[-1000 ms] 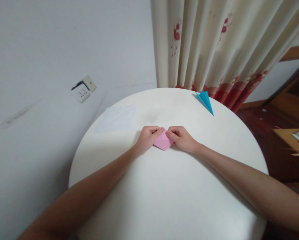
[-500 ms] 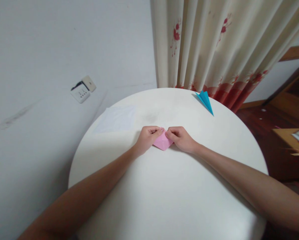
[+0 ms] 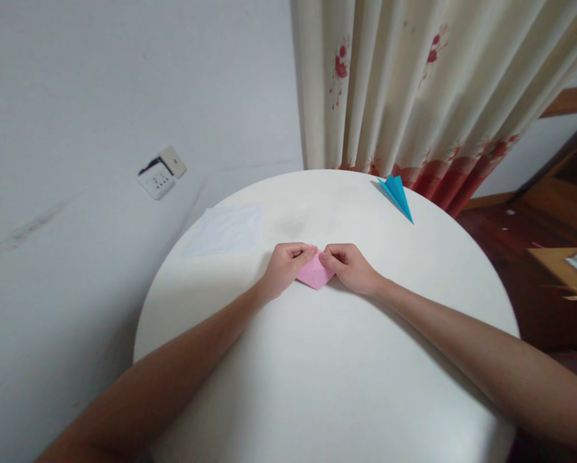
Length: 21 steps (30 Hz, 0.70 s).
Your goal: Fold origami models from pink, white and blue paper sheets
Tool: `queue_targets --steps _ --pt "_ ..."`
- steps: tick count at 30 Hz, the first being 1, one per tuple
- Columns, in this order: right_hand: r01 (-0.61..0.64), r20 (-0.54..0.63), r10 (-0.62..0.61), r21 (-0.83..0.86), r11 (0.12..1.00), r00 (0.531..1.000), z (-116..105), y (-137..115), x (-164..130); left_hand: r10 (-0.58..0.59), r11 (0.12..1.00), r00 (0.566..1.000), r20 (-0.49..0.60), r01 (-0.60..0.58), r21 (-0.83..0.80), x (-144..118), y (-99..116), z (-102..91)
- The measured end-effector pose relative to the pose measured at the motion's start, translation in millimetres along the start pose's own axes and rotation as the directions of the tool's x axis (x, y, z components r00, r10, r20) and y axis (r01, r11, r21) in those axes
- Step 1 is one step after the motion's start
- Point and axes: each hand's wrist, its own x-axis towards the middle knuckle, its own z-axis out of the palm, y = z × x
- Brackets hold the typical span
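Fingers [image 3: 308, 254] of both hands pinch pink paper [image 3: 313, 275] between them.

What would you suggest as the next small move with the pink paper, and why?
Probably press the fold flat with the thumbs. The left hand and right hand both pinch the top of the pink paper, fingertips nearly meeting, while its lower point lies flat on the white table.

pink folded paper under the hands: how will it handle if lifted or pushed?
The pink folded paper looks thin and flat, so probably very light and floppy, though its folds may stiffen it a little. It lies on the smooth white table, so a push would likely slide it. The left hand and right hand pinch its top edge.
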Motion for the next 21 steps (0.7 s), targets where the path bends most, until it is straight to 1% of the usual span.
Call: queue_targets --steps 7,10,16,21 --pt "-0.004 -0.014 0.004 -0.010 1.000 1.000 0.8 -0.2 0.5 0.029 1.000 0.999 -0.032 -0.029 0.009 -0.7 -0.3 0.0" --pt "0.000 -0.023 -0.001 -0.007 1.000 1.000 0.6 -0.6 0.7 0.031 0.999 0.997 -0.064 -0.030 0.015 -0.9 -0.1 -0.5" --pt "0.017 -0.076 -0.021 -0.043 0.999 0.997 -1.1 -4.7 1.5 -0.002 0.998 0.984 -0.178 -0.009 -0.058 -0.6 1.6 -2.7" --pt "-0.005 -0.167 -0.006 -0.068 0.998 0.986 -2.9 -6.7 2.6 0.034 0.997 0.954 -0.300 -0.053 -0.058 3.2 -1.1 -5.1"
